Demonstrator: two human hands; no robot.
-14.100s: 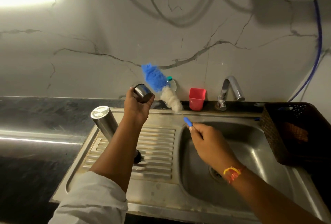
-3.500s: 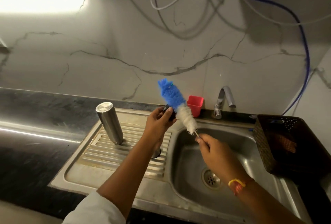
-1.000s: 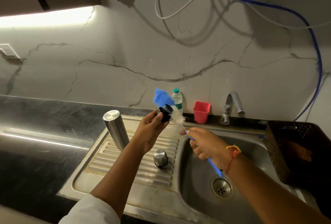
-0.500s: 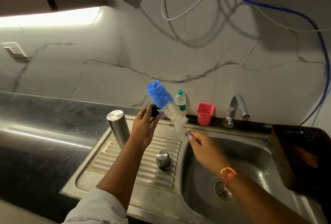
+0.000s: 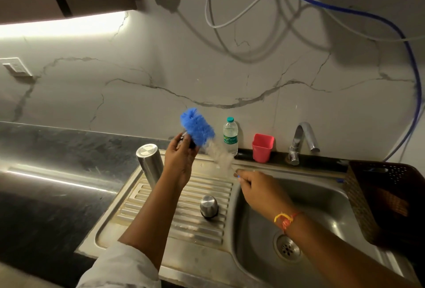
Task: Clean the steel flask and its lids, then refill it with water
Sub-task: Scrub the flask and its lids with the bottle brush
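The steel flask [image 5: 150,163] stands upside down on the sink's ribbed drainboard [image 5: 184,214]. A steel lid [image 5: 208,206] sits dome-up on the ribs to its right. My left hand [image 5: 179,160] is raised above the drainboard and grips a small black inner lid [image 5: 189,142], mostly hidden by my fingers. My right hand [image 5: 257,187] pinches the blue handle of a bottle brush [image 5: 199,129]. Its blue and white bristles lie against the black lid.
A small water bottle [image 5: 230,136], a red cup [image 5: 262,151] and the tap [image 5: 299,142] line the wall ledge. The sink basin [image 5: 322,214] with its drain [image 5: 287,246] is on the right. A dark brown basket [image 5: 388,200] sits at the far right. Hoses hang above.
The brush has slid up along the black lid in my left hand, and my right hand has shifted slightly right. The flask and steel lid have not moved.
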